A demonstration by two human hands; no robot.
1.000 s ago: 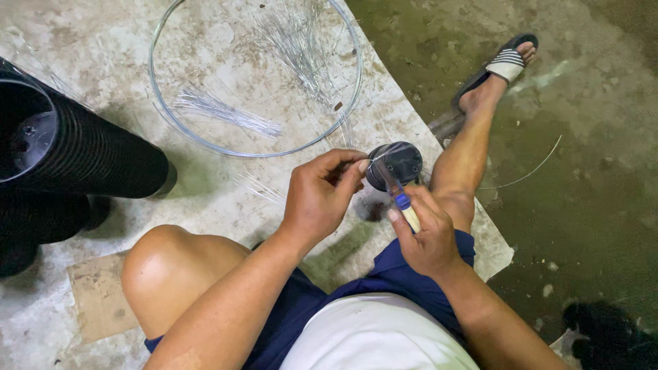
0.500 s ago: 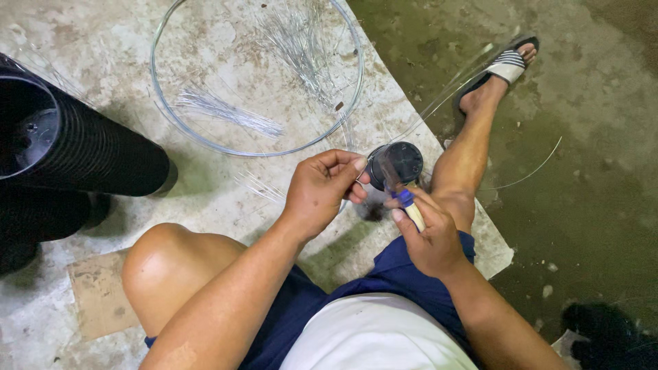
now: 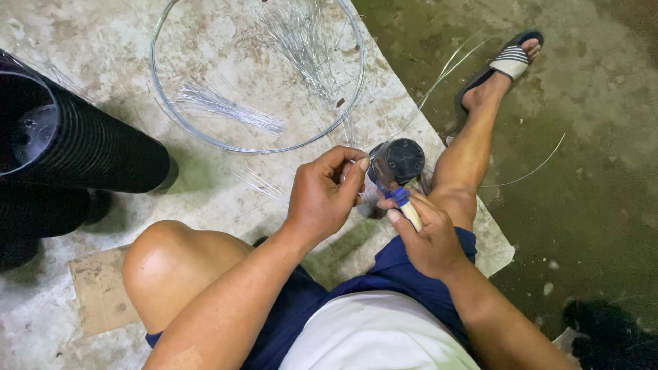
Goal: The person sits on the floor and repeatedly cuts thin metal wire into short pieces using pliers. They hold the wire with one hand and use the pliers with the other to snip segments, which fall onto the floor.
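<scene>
Closest to the camera, at six o'clock, sit a white shirt hem and blue shorts [image 3: 384,277], with a bare knee [image 3: 161,264] raised at seven o'clock. Just beyond the lap, near frame centre, the left hand [image 3: 322,199] has its fingers [image 3: 353,171] curled and pressed together at the tips, pinching a thin wire [image 3: 439,79] against the side of a small black pot [image 3: 397,162]. The right hand [image 3: 428,236], at five o'clock from the pot, has its fingers closed around a pale-handled tool [image 3: 409,214] with a blue collar; the tool's working end lies against the pot's near side. The pot is held above the floor between both hands, its round base turned toward the camera, just beside the person's right knee. The wire runs from the pot toward one o'clock, blurred along its length, passing near a foot in a striped sandal [image 3: 504,62]. Beneath the hands lies a pale, stained sheet [image 3: 226,185] on the concrete floor [image 3: 603,103]. On the sheet, at eleven to twelve o'clock, rests a large wire hoop [image 3: 259,147] with bundles of short cut wires [image 3: 226,109] inside it. At nine o'clock lies a tall nested stack of black pots [image 3: 89,151] on its side, open end facing left. A loose curved wire [image 3: 528,171] lies on the floor at three o'clock.
</scene>
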